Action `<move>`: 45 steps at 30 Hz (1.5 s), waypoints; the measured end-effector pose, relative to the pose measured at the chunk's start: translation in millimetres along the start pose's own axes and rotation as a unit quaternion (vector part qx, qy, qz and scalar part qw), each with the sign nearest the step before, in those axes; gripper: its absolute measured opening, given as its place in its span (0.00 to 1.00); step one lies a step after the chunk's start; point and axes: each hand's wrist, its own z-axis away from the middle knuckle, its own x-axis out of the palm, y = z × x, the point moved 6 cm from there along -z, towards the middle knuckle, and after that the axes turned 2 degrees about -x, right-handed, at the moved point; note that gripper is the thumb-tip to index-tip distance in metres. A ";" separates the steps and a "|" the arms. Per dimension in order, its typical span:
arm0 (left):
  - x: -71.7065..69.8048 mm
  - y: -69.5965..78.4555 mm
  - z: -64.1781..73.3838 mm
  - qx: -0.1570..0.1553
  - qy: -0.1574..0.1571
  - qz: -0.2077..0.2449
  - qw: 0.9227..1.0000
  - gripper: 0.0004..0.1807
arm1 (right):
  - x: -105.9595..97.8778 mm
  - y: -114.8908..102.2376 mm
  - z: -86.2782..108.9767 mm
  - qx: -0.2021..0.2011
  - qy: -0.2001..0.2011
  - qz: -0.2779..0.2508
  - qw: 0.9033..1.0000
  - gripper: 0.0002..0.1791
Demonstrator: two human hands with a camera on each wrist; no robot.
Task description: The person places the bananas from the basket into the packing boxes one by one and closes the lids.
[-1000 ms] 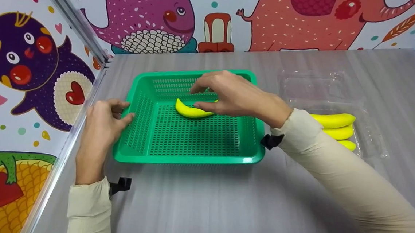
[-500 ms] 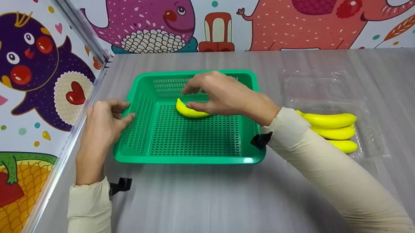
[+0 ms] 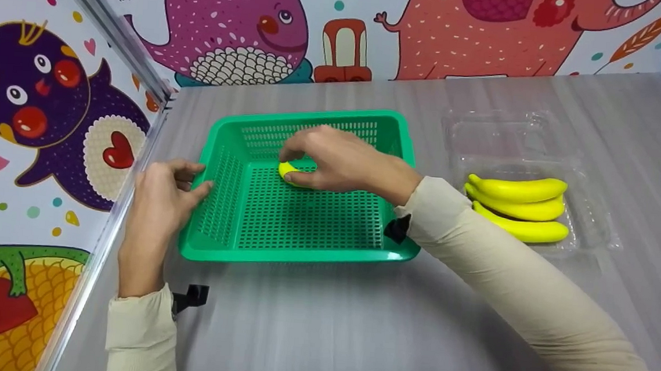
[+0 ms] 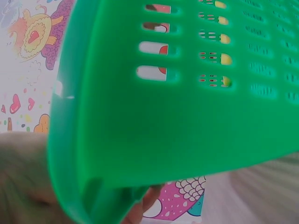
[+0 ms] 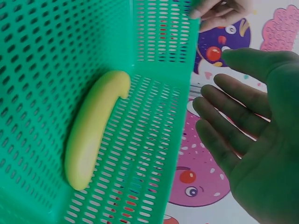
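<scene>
My left hand (image 3: 160,214) grips the left rim of a green plastic basket (image 3: 296,257), its thumb reaching over the edge. Inside the basket, near the back wall, lies a yellow banana (image 3: 285,171), mostly hidden behind my right hand (image 3: 344,160) in the head view. The right wrist view shows the whole banana (image 5: 96,133) on the perforated floor, apart from the hand (image 5: 261,116), whose fingers are spread and loosely bent. In the left wrist view the basket's outer wall (image 4: 187,126) fills most of the picture, with a bit of finger below its rim.
To the right of the basket, an open clear plastic box (image 3: 485,138) holds three yellow bananas (image 3: 518,207). Its lid is folded back. Walls with cartoon animals (image 3: 243,22) border the table at the back and left, with a metal strip (image 3: 94,239) along the left.
My right hand has shifted left and lower over the banana, covering more of it. The sleeve has moved off the bananas in the clear box. My left hand stays at the rim.
</scene>
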 end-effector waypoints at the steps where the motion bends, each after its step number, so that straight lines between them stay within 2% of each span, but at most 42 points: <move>1: -0.1 -0.2 0.0 0.000 0.000 -0.001 1.000 0.19 | 2.9 0.9 -1.1 0.001 -0.003 0.003 1.000 0.21; 13: -0.9 1.0 0.8 0.009 0.014 -0.008 1.000 0.18 | 29.0 13.6 -12.6 0.030 -0.042 0.036 0.998 0.23; 29: 0.1 0.3 -0.4 0.000 0.003 -0.002 1.000 0.19 | 39.4 19.1 -14.9 0.061 -0.069 0.090 0.992 0.29; 35: 0.7 0.3 -0.5 -0.004 0.002 -0.002 1.000 0.19 | 45.5 25.4 -13.2 0.085 -0.103 0.100 0.986 0.34; 39: 0.0 0.7 -0.1 0.003 0.006 -0.004 1.000 0.18 | 49.0 27.8 -10.5 0.094 -0.129 0.105 0.982 0.33; 45: -1.3 1.0 -0.1 0.010 0.012 -0.008 1.000 0.18 | 50.4 28.7 -9.8 0.093 -0.137 0.106 0.980 0.31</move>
